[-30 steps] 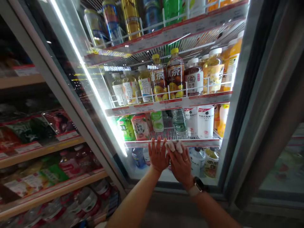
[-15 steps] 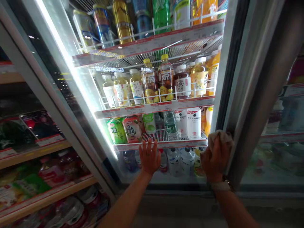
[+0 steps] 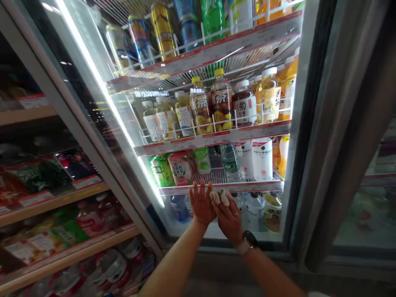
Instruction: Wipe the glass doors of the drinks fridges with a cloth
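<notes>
My left hand (image 3: 203, 205) is spread flat against the glass door (image 3: 198, 235) of a lit drinks fridge, fingers pointing up, with nothing in it. Right beside it, my right hand (image 3: 228, 216) presses a crumpled whitish cloth (image 3: 221, 197) to the same glass. The two hands are close together, just below the front edge of a lower shelf (image 3: 216, 189). A dark-faced watch (image 3: 250, 239) on a light strap is on my right wrist. Behind the glass, bottles on the bottom level are partly hidden by my hands.
Inside the fridge are yellow-capped tea bottles (image 3: 221, 101), white bottles (image 3: 262, 159) and cans (image 3: 163, 31). A bright light strip (image 3: 102, 93) runs down the left side. Wooden-edged shelves (image 3: 62, 251) with drinks stand at left. A metal door frame (image 3: 328, 136) borders the right.
My right hand has swept left across the glass with the cloth, from the right door frame to beside my left hand. My left hand stays on the glass. The view has shifted slightly.
</notes>
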The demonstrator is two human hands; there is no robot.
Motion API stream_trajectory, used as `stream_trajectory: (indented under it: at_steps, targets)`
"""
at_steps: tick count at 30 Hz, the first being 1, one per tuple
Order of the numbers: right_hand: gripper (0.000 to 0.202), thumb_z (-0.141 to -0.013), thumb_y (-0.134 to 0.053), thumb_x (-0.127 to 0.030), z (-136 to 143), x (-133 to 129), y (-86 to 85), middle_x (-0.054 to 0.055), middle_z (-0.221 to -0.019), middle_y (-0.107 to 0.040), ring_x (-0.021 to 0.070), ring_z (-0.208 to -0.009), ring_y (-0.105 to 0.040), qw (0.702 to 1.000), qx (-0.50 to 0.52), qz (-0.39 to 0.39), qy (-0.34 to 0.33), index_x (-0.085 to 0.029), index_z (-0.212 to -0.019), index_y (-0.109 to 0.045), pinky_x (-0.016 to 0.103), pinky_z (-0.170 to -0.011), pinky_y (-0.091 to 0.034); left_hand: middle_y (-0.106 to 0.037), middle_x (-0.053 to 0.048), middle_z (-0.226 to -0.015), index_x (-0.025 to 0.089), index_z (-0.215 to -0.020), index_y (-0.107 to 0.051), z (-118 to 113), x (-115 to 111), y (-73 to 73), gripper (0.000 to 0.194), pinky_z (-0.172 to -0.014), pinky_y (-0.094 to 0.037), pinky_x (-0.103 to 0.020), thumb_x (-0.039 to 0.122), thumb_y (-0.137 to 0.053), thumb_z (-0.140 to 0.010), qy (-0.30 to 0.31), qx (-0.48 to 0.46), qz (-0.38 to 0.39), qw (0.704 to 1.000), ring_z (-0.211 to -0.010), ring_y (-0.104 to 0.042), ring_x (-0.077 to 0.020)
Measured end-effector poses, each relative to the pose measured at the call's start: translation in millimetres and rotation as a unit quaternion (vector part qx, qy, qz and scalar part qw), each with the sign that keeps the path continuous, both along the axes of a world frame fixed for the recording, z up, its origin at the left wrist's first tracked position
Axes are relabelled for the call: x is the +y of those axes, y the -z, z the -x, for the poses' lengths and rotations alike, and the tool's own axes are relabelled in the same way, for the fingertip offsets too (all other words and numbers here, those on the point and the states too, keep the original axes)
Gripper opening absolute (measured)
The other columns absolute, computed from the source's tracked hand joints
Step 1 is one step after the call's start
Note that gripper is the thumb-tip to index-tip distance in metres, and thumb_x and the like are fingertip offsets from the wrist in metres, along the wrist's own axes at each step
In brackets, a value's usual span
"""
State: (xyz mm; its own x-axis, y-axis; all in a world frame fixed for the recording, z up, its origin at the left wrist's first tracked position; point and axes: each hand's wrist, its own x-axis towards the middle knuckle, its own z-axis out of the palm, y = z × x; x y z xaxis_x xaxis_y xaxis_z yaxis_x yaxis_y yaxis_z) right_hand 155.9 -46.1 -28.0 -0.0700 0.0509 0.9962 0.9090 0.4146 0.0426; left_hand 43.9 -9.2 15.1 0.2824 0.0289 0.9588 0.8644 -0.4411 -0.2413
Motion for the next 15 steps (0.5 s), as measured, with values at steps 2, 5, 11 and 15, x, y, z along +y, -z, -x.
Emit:
stream_trajectory:
  at_steps: [2,5,11,15]
  targets:
    - [0.044,-0.089,-0.05,-0.009,-5,-1,-4.6,0.004,-0.128,-0.066,0.0215,-0.136,-0.045,1.0,-0.029,0.004,-0.005,-0.027,-0.128,-0.062,0.038,-0.114,-0.038,-0.022,-0.013,-0.159,0.015,-0.151,-0.026,0,-1,-1.1,0.056,-0.12,-0.015,-0.049,0.032,-0.029,-0.098,-0.002,-0.003,-0.002,1.0,-0.149,-0.014,-0.0296]
    - [0.045,-0.09,-0.05,-0.009,-32,-5,-22.3,0.004,-0.128,-0.065,0.0226,-0.137,-0.044,0.998,-0.056,0.016,0.009,-0.027,-0.129,-0.061,0.039,-0.114,-0.039,-0.018,-0.01,-0.161,0.016,-0.152,-0.026,-1,-3,-4.1,0.057,-0.121,-0.015,-0.047,0.031,-0.032,-0.097,0.006,-0.001,0.006,1.0,-0.149,-0.013,-0.0292]
    - [0.061,-0.088,-0.049,-0.012,-121,-15,-41.0,0.014,-0.14,-0.053,0.0332,-0.136,-0.043,0.99,0.07,-0.03,0.116,-0.021,-0.147,-0.039,0.055,-0.109,-0.041,-0.02,-0.009,-0.16,0.017,-0.151,-0.027,0,-3,-4.4,0.061,-0.121,-0.015,-0.047,0.027,-0.042,-0.093,0.029,-0.004,0.011,1.0,-0.148,-0.015,-0.0299]
    - [0.06,-0.09,-0.047,-0.018,-147,-15,-37.6,0.019,-0.14,-0.051,0.0356,-0.132,-0.047,0.971,0.154,-0.047,0.174,-0.017,-0.148,-0.037,0.056,-0.106,-0.041,-0.023,-0.01,-0.159,0.017,-0.152,-0.026,-1,-2,-2.0,0.062,-0.12,-0.017,-0.049,0.028,-0.043,-0.093,0.029,-0.008,0.014,0.999,-0.148,-0.015,-0.0297]
